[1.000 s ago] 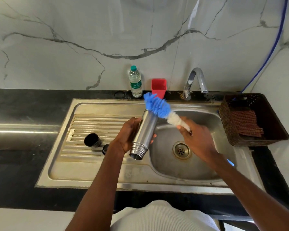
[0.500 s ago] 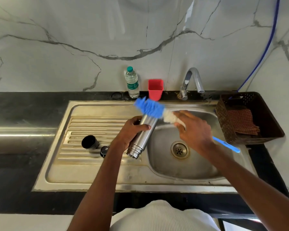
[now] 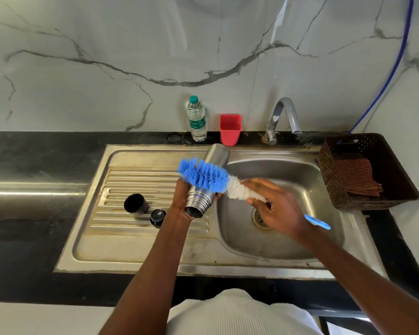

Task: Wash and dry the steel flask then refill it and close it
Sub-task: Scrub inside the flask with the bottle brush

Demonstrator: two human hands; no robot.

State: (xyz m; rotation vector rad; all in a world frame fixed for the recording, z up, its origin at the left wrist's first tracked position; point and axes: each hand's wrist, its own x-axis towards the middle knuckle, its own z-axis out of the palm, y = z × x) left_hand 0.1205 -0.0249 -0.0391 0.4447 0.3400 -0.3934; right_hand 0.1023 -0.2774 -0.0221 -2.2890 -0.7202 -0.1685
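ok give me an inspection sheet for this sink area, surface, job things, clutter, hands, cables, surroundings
surface: steel sink with ribbed drainboard, set in a black counter
job's things: steel flask held tilted over the drainboard edge, open mouth toward the person; blue bottle brush lying across its outside; black cup lid and small black stopper on the drainboard; tap, no water seen running
clutter: water bottle, red cup, brown basket holding a checked cloth
hands: left hand grips the flask; right hand grips the brush
cables: blue hose down the wall behind the basket
surroundings: marble-pattern wall
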